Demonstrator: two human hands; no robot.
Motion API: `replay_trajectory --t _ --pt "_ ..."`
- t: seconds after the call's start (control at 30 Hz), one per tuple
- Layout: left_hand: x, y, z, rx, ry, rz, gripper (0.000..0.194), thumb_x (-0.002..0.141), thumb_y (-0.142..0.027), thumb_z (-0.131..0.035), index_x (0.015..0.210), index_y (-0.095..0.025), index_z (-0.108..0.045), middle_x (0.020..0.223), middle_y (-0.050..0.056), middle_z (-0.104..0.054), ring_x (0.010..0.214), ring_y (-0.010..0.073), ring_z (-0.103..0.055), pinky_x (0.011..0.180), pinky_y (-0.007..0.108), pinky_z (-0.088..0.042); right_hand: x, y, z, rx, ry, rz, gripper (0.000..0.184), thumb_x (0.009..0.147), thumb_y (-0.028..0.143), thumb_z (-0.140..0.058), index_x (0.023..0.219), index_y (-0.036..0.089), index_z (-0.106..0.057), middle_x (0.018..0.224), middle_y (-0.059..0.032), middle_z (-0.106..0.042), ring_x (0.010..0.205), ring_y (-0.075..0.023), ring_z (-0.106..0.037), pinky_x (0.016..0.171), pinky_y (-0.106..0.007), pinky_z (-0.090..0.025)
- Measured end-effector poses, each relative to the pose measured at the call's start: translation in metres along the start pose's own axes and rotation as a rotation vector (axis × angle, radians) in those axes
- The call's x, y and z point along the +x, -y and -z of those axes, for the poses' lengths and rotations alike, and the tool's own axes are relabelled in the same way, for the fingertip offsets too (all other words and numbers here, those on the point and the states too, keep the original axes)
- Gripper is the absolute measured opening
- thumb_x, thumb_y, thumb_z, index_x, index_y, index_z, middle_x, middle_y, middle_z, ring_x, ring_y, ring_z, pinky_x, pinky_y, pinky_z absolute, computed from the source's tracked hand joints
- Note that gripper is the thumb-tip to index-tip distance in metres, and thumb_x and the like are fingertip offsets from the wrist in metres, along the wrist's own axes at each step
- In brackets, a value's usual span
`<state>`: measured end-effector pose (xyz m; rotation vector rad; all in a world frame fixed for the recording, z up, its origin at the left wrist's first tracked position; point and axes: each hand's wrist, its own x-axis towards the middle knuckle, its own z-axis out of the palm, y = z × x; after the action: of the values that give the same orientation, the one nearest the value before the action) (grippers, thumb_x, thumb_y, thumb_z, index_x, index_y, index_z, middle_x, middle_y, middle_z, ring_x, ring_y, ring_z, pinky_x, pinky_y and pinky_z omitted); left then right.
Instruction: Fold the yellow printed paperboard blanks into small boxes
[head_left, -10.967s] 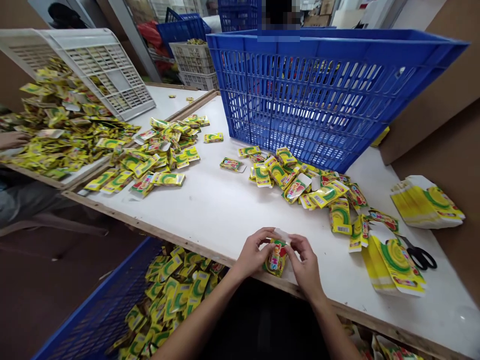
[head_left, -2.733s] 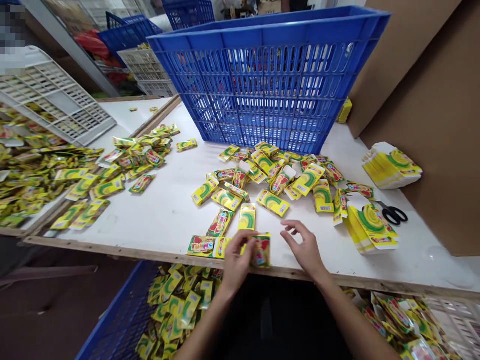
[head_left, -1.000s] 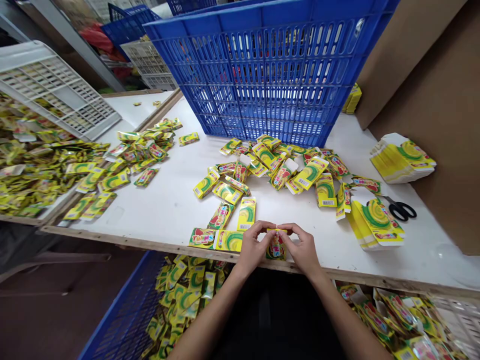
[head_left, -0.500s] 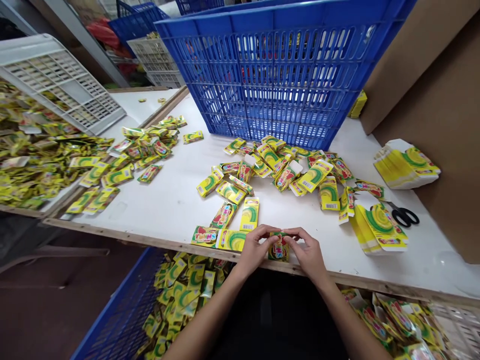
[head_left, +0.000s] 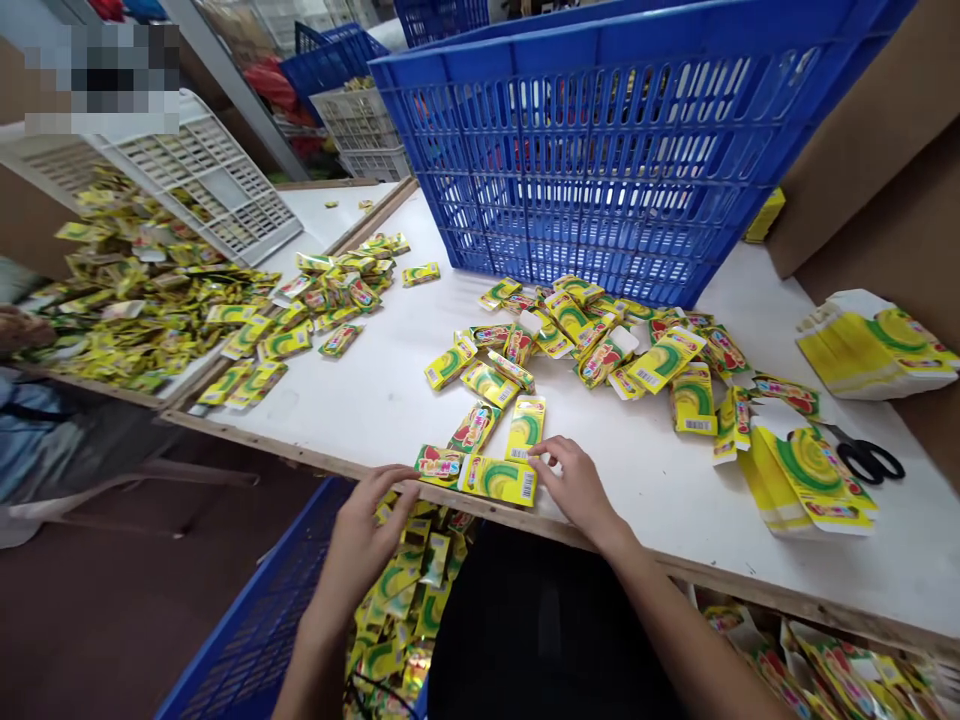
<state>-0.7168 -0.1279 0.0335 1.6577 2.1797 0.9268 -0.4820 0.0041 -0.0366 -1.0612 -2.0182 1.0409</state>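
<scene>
Near the table's front edge, a red and green Toons packet (head_left: 439, 466) lies end to end with a yellow box (head_left: 496, 481). My left hand (head_left: 371, 530) reaches over the edge, thumb and fingers apart, its fingertips at the packet's left end. My right hand (head_left: 576, 490) is at the yellow box's right end, fingers bent and a little apart. Its fingertips touch or nearly touch the bottom of another yellow box (head_left: 527, 428), which lies lengthwise behind. Beside that one, a second Toons packet (head_left: 475, 427) lies aslant.
Behind the loose packets (head_left: 600, 350) stands a large blue crate (head_left: 562, 170). Flattened yellow boxes (head_left: 810, 480) and black-handled scissors (head_left: 870, 462) lie on the right. A tipped white crate (head_left: 217, 185) and heaped packets (head_left: 150, 310) are at left. Below the edge, a blue crate (head_left: 255, 600) holds packets.
The packet that both hands held is no longer between them. My hands have moved apart, the left one leftward to the edge. The view has shifted left, bringing a person's hand in at far left.
</scene>
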Motion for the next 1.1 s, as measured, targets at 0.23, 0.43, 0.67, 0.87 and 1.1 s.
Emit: replay_trajectory --t 0.23,0.43,0.67,0.87,1.1 --pt "0.008 -0.026 -0.062 -0.157 0.171 -0.137 0.030 0.089 -0.026 -0.052 0.119 -0.023 -0.059 0.119 0.010 -0.062 0.116 0.0250 -0.055 0.100 0.042 -0.043 0.005 0.024 -0.045 -0.414 0.225 0.266 0.043 0.079 0.028 -0.071 0.119 0.017 -0.060 0.105 -0.0107 -0.068 0.095 -0.0295 -0.056 0.081 -0.042 -0.047" --pt "0.007 -0.028 -0.054 -0.252 0.088 -0.085 0.025 0.087 -0.026 -0.057 0.112 -0.022 -0.062 0.116 0.010 -0.063 0.115 0.0261 -0.055 0.101 0.044 -0.042 0.001 0.018 -0.023 -0.426 0.159 0.216 0.030 0.078 0.020 -0.069 0.107 0.018 -0.062 0.099 -0.0109 -0.063 0.095 -0.0300 -0.054 0.081 -0.043 -0.046" --pt "-0.010 -0.069 -0.109 -0.885 0.182 0.199 0.041 0.082 -0.031 -0.066 0.119 -0.022 -0.052 0.116 0.010 -0.064 0.104 0.0238 -0.064 0.086 0.035 -0.053 -0.030 0.018 -0.001 0.051 -0.240 -0.044 0.023 0.088 0.031 -0.058 0.110 0.024 -0.056 0.097 -0.0055 -0.057 0.081 -0.0200 -0.057 0.070 -0.033 -0.050" --pt "0.004 -0.081 -0.144 -0.987 0.238 0.138 0.040 0.081 -0.029 -0.068 0.117 -0.019 -0.052 0.115 0.010 -0.066 0.103 0.0222 -0.064 0.093 0.035 -0.049 -0.046 0.006 0.017 0.060 -0.197 -0.001 0.029 0.092 0.028 -0.051 0.119 0.030 -0.063 0.121 -0.0084 -0.053 0.108 -0.0255 -0.050 0.093 -0.044 -0.044" --pt "0.018 -0.083 -0.160 -1.153 0.296 0.142 0.050 0.083 -0.028 -0.067 0.120 -0.024 -0.033 0.106 0.007 -0.066 0.093 0.0191 -0.067 0.085 0.034 -0.052 -0.057 -0.015 0.033 0.199 -0.370 -0.143 0.024 0.091 0.033 -0.053 0.113 0.023 -0.056 0.113 -0.0095 -0.062 0.089 -0.0212 -0.057 0.074 -0.036 -0.047"
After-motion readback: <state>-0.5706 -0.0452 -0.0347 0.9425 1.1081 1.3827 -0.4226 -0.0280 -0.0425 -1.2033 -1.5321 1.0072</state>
